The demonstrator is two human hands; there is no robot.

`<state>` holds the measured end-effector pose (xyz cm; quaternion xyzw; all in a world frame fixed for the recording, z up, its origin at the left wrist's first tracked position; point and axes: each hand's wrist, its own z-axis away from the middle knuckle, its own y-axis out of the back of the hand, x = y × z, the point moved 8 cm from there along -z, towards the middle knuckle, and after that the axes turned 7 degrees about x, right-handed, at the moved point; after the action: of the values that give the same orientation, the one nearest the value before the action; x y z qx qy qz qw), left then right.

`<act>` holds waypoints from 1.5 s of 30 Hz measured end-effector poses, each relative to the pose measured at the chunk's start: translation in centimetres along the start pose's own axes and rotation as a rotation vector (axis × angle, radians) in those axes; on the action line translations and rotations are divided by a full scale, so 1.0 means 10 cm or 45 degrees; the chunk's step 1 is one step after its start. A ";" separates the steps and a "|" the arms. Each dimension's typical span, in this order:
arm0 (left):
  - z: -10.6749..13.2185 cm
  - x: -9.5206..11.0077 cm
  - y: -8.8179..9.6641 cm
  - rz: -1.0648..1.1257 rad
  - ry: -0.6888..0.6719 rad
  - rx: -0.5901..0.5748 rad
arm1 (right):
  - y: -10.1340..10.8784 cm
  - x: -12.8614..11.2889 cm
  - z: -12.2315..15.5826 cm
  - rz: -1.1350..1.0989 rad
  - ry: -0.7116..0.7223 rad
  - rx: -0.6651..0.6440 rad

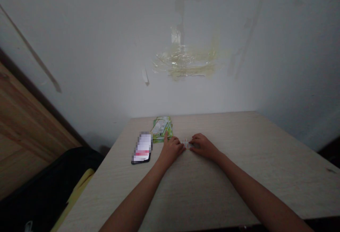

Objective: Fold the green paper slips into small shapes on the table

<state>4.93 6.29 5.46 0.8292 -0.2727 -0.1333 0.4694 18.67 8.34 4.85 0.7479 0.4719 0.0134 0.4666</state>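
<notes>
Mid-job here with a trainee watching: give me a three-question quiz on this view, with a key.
1. Fill in: the small pale item is between the left hand and the ____.
2. Which is nearer the wall: the phone or the green pile?
3. True or false: the phone lies to the right of both hands.

Key: 1. right hand; 2. the green pile; 3. false.

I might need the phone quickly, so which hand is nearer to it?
Left. The left hand is just right of the phone, not touching it; the right hand is farther right, beyond the left hand.
</notes>
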 end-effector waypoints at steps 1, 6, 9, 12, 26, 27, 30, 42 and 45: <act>0.00 0.01 0.00 -0.009 -0.009 -0.001 | 0.00 0.00 0.00 0.001 0.002 0.000; 0.01 0.01 -0.01 -0.048 -0.038 0.011 | 0.01 -0.02 0.00 -0.001 0.014 0.018; 0.00 0.00 -0.02 -0.042 -0.030 0.022 | 0.01 -0.03 0.00 -0.001 0.016 0.022; -0.01 0.00 -0.02 -0.036 -0.019 0.024 | 0.00 -0.04 0.00 0.012 0.020 0.024; 0.07 -0.21 -0.05 0.175 0.212 0.004 | 0.00 0.04 -0.01 0.011 -0.011 0.049; 0.07 -0.23 -0.05 0.192 0.245 0.007 | 0.00 0.05 0.00 0.011 -0.022 0.054; 0.07 -0.25 -0.05 0.230 0.315 0.009 | 0.01 0.09 0.00 0.023 -0.047 0.089; 0.02 -0.25 -0.08 0.276 0.389 -0.003 | 0.00 0.20 -0.01 -0.038 -0.312 0.177; 0.00 -0.25 -0.13 0.259 0.391 -0.018 | -0.03 0.26 0.00 -0.043 -0.430 0.169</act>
<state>3.28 8.28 4.24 0.8047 -0.2794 0.0410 0.5222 19.89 10.24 3.59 0.7607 0.3991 -0.1513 0.4891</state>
